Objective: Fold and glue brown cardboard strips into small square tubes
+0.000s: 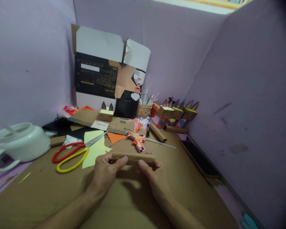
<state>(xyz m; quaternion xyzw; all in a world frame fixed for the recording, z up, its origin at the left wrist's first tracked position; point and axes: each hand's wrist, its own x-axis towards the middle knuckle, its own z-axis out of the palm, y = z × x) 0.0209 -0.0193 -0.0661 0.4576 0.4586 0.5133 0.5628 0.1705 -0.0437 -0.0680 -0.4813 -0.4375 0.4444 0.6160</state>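
Both hands hold a long, narrow folded cardboard piece [133, 156] level above the cardboard-covered table. My left hand [107, 168] grips its left end, thumb lying on the near side. At the right end my right hand [153, 170] pinches it the same way, thumb in front and fingers behind. Just beyond the piece lies a colourful patterned glue gun [138, 140] with a glue stick [160, 143] stretching to its right. Scissors [78, 152] with red and yellow handles rest left of my hands, partly over pale yellow paper [95, 149].
A white pot [26, 140] stands at left. A flattened printed box [97, 73] leans on the back wall. Small eared cardboard boxes [106, 114] and a basket of sticks [144, 109] stand behind. A folded cardboard tube [158, 132] and a dark phone [200, 158] lie right.
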